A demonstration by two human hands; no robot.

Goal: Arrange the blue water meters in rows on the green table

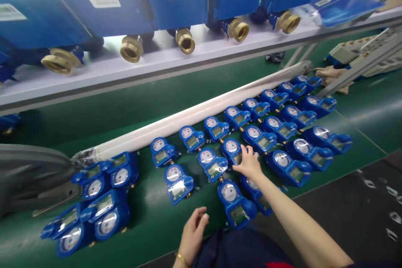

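Several blue water meters with round dials and small screens lie in rows on a green table (150, 222). My right hand (249, 162) reaches out over the middle rows, its fingers touching one blue meter (233, 150). My left hand (193, 232) hovers near the front edge with fingers loosely curled and nothing in it. It is closest to a meter (178, 182) on its far side and another meter (236, 205) on its right. Whether my right hand grips the meter or only rests on it is unclear.
A white foam roll (194, 115) runs diagonally behind the meter rows. Above, a white shelf (157, 69) carries larger blue meters with brass fittings (185, 40). A separate cluster of meters (103, 201) lies at the left. Grey material (28, 171) sits at the far left.
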